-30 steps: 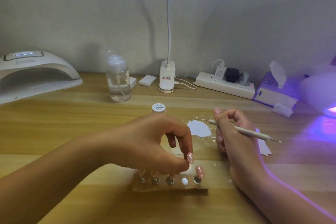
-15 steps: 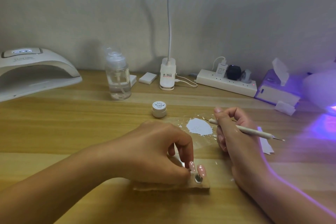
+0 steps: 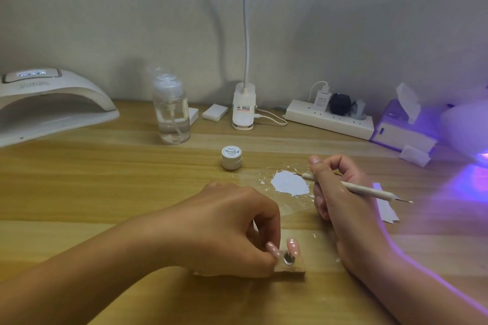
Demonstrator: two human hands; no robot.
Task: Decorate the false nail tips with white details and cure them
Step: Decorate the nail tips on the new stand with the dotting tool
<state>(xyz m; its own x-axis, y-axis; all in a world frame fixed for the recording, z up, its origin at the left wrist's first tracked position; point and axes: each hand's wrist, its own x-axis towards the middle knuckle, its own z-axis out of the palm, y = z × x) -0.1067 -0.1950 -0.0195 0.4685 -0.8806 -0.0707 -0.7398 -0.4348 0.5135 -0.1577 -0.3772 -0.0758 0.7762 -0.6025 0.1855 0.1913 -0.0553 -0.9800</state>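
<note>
On the table a lamp is set far left, well apart from the work. One tip is pinched by the left grip at the holder, probably for seating. The pen is clamped in the right grip, parked off the paint. Holder is mostly hidden under the left grip; tip detail can't be made out.
</note>
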